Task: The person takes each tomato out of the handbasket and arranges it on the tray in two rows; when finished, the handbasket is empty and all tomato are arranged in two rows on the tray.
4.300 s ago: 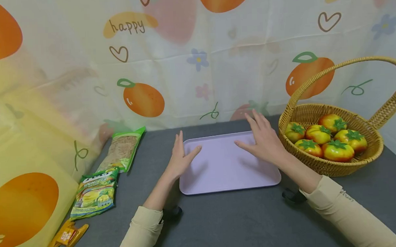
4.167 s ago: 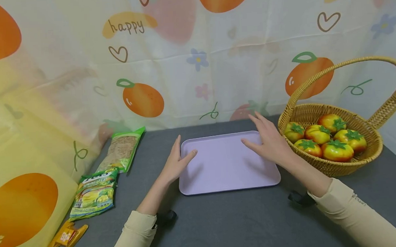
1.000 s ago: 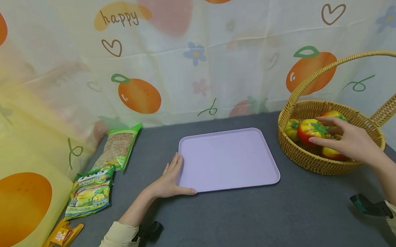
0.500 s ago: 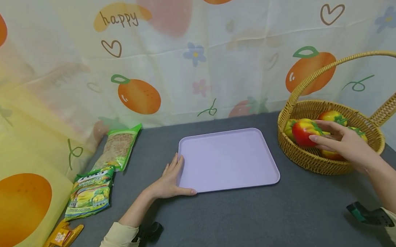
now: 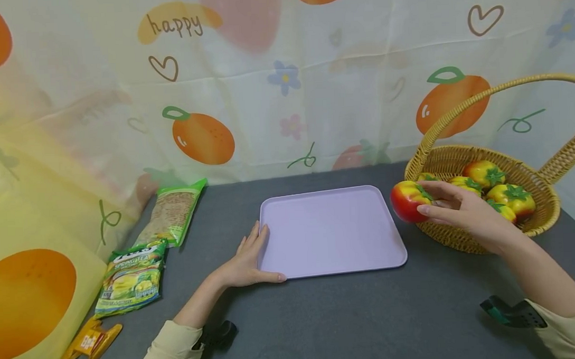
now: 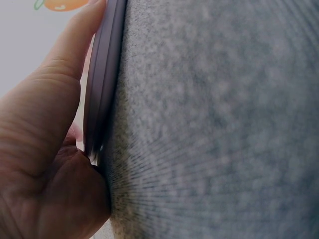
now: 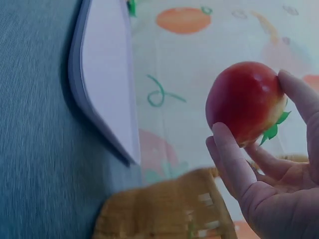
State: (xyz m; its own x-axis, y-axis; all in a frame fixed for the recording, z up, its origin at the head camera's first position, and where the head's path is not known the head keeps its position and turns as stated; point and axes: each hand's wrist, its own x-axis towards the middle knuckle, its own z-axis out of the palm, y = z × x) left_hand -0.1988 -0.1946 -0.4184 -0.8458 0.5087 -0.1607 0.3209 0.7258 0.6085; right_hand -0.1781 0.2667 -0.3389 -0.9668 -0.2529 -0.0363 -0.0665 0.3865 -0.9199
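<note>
A red and yellow tomato [image 5: 406, 203] with green leaves is pinched between the thumb and fingers of my right hand [image 5: 466, 211]. It is up off the table, at the basket's left rim, close to the tray's right edge. In the right wrist view the tomato [image 7: 244, 102] shows its smooth red underside. My left hand [image 5: 245, 265] rests at the near left corner of the lilac tray [image 5: 332, 231], fingers straight along its left side and thumb along its front edge. Nothing lies on the tray. Several similar tomatoes [image 5: 512, 198] sit in the wicker basket [image 5: 453, 239].
The basket has a tall arched handle [image 5: 498, 87]. On the left lie a green-edged clear bag [image 5: 172, 215], a green and yellow snack packet [image 5: 131, 280] and a small orange wrapper [image 5: 91, 342]. A printed cloth [image 5: 314, 115] hangs behind the grey table [image 5: 344, 320].
My right hand has lifted the tomato out of the basket and moved left towards the tray. Earlier both hands hovered over the tray; my left hand has since settled at its corner and stayed.
</note>
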